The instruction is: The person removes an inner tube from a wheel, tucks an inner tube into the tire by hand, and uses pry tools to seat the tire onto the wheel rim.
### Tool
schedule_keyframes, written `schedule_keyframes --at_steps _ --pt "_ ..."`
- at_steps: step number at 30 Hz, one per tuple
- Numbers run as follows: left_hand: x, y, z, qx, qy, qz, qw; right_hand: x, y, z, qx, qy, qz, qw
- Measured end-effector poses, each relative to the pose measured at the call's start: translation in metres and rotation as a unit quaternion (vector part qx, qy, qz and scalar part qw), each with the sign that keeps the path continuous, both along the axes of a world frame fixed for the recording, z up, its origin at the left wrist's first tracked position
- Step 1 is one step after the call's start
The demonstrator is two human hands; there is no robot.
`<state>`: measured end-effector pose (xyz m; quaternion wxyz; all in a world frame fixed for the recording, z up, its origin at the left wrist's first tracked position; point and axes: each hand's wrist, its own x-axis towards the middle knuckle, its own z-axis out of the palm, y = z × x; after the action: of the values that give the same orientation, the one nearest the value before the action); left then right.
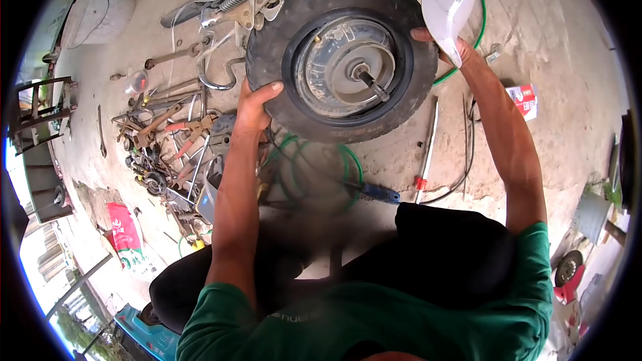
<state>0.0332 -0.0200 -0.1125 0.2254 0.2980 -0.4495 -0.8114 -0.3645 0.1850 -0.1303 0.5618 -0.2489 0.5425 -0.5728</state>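
If tilted by an uneven grip, could slip or scrape against the white panel (451, 1) at upper right of frame | holding wheel (338, 60) at upper centre | clamped on its opposite sides with left hand (255, 105) and right hand (465, 53)

I have the wheel (334, 87) between the left hand (257, 108) and the right hand (467, 55), one at each side. Left of the left hand, a pile of tools (179, 135) lies on the ground (394, 160); ahead of that hand and leftward are a combination wrench (172, 57), then a bucket (99, 16). A fender (449, 0) extends ahead of the right hand; a box (524, 101) lies to its right. Bodyward, between both forearms, a hose (360, 167) lies coiled.
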Motion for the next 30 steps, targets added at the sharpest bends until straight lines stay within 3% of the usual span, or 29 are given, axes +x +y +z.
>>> schedule_keyframes --at_steps 5,7,10,12,14,16,18,21,25,28,30 --pt "0.005 -0.006 -0.006 -0.004 -0.014 -0.007 1.000 -0.011 -0.009 -0.033 0.057 -0.074 -0.005 0.996" --pt "0.002 -0.007 0.006 0.003 -0.001 0.011 1.000 -0.001 -0.004 -0.032 0.028 -0.044 -0.042 0.998" --pt "0.010 -0.008 0.018 0.028 -0.018 0.002 0.999 0.034 0.017 -0.015 -0.014 0.108 -0.025 0.994" --pt "0.008 -0.011 0.021 0.004 -0.021 0.000 1.000 0.023 0.014 -0.023 -0.015 0.049 -0.013 0.999" --pt "0.005 -0.007 0.024 -0.035 -0.023 -0.008 0.999 -0.003 0.009 -0.067 0.010 -0.229 -0.011 0.973" --pt "0.000 -0.007 0.027 -0.039 -0.058 0.011 0.997 -0.020 0.013 -0.112 -0.004 -0.233 -0.056 0.971" --pt "-0.001 -0.013 0.026 -0.038 -0.095 0.035 0.994 -0.028 0.017 -0.153 -0.034 -0.141 -0.078 0.986" --pt "-0.001 -0.013 0.024 -0.039 -0.088 0.039 0.995 -0.019 0.027 -0.122 -0.019 -0.033 -0.075 0.996" --pt "0.000 0.000 0.028 -0.051 -0.158 0.088 0.982 -0.014 0.030 -0.096 0.006 0.018 -0.056 0.998" --pt "-0.007 0.029 0.062 -0.160 -0.307 0.096 0.933 -0.013 0.027 -0.087 0.017 0.029 -0.041 0.999" --pt "-0.002 0.045 0.037 -0.228 -0.308 0.160 0.909 -0.013 0.023 -0.084 0.023 0.031 -0.028 0.999"
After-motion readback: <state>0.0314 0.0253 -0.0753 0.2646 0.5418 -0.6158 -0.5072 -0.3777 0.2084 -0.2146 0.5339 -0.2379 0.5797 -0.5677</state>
